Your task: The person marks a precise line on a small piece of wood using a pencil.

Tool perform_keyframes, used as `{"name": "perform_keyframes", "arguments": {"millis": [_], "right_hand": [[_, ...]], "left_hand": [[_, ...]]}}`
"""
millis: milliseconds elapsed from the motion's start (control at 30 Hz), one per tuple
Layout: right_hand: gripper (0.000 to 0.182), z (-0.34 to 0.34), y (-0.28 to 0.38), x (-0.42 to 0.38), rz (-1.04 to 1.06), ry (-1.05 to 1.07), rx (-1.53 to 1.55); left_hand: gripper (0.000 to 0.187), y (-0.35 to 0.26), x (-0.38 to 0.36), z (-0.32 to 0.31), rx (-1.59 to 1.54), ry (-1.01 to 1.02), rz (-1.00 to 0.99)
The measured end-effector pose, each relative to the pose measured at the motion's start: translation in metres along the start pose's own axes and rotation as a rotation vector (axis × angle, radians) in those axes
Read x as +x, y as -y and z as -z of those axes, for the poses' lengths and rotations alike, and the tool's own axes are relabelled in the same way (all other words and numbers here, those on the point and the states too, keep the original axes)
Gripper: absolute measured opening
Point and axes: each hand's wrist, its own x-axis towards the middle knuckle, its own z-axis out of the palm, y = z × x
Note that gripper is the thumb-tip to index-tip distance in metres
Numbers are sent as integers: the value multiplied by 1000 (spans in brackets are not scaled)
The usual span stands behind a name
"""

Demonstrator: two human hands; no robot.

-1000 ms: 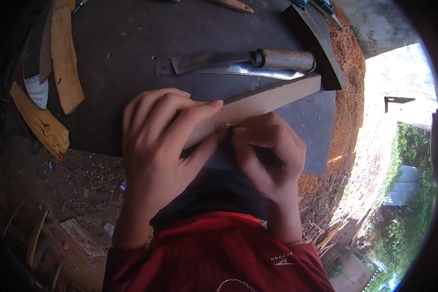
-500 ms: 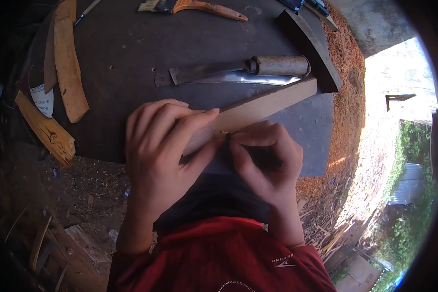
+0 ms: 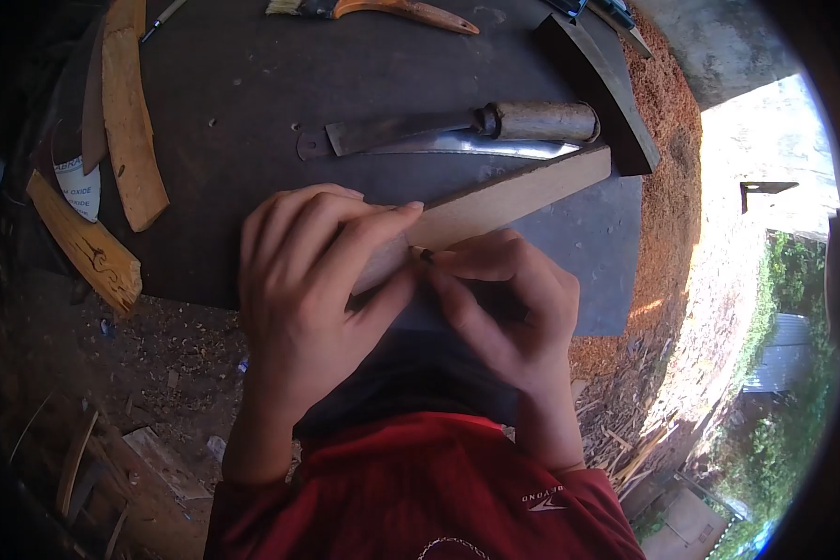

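Observation:
A pale wooden strip point(image 3: 516, 194) lies slantwise near the front edge of the dark table. My left hand point(image 3: 317, 266) grips its lower left part, fingers over the top and thumb along the near side. My right hand point(image 3: 513, 294) pinches a small dark pencil stub point(image 3: 424, 253), its pale tip touching the strip's near side by my left thumb. Most of the stub is hidden by the fingers. Just beyond the strip rest a wooden-handled chisel point(image 3: 541, 121) and a shiny metal ruler point(image 3: 448, 144).
A dark metal-like bar point(image 3: 602, 93) lies at the table's right. A brush point(image 3: 406, 13) is at the far edge. Wood pieces point(image 3: 129, 121) point(image 3: 89, 245) and a labelled abrasive sheet point(image 3: 79, 189) sit at left. Sawdust point(image 3: 667, 187) lies beyond the right edge.
My right hand has shifted slightly left with the pencil stub, closer to my left thumb. My left hand still holds the strip, and the view has moved a little.

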Motion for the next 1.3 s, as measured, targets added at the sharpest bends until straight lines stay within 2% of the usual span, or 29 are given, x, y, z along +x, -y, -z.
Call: {"name": "perform_keyframes", "arguments": {"millis": [567, 933, 1300], "right_hand": [[18, 0, 0, 1, 37, -13, -18], [16, 2, -2, -3, 60, -71, 119], [16, 2, -3, -3, 49, -71, 129]], "left_hand": [[51, -1, 0, 1, 3, -2, -8], [44, 0, 0, -6, -58, -64, -107], [46, 0, 1, -5, -47, -55, -97]]}}
